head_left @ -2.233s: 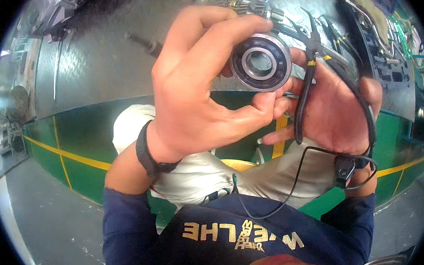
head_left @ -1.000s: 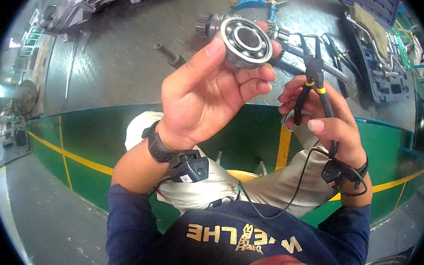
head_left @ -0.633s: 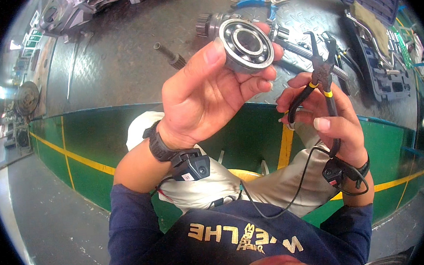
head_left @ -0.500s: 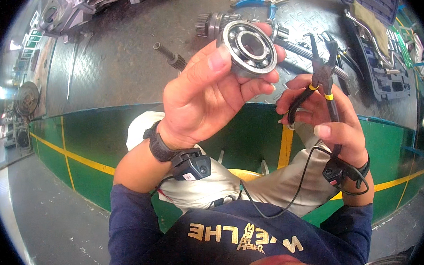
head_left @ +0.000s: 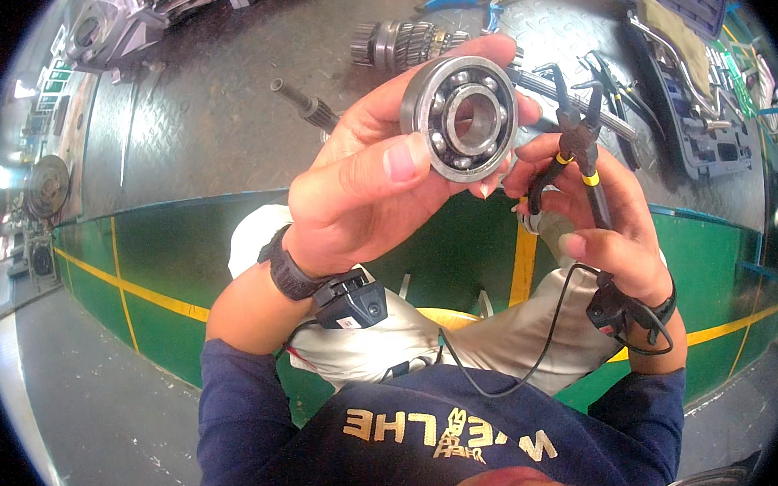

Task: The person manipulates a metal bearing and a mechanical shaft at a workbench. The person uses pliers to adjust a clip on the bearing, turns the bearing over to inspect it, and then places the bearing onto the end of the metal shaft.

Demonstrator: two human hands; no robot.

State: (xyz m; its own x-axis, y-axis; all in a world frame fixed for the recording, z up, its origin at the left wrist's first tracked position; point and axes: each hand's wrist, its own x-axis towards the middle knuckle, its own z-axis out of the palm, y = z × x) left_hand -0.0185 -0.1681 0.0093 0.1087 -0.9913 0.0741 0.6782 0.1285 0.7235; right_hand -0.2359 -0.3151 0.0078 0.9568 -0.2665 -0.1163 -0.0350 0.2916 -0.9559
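Observation:
A steel ball bearing (head_left: 436,120) is held up by my left hand (head_left: 358,169), thumb on its near left edge and fingers wrapped behind it. Its open face, with balls showing between the two rings, is turned toward me. My right hand (head_left: 615,220) grips a pair of circlip pliers (head_left: 583,146) with black handles and yellow bands. The pliers' jaws are spread and point away from me, to the right of the bearing and apart from it. Behind the bearing, on the metal bench, lies a geared shaft (head_left: 404,46), partly hidden by my left hand.
The dark tread-plate bench top (head_left: 212,120) has a green front. A smaller splined shaft (head_left: 305,104) lies left of my hand. Blue-handled pliers (head_left: 459,1) are farther back. An open tool case (head_left: 713,147) stands right, beside more black pliers (head_left: 615,87). A metal housing (head_left: 113,33) sits far left.
The bearing has come slightly nearer and tilted, so its face turns more toward me. My right hand and the pliers have shifted a little left.

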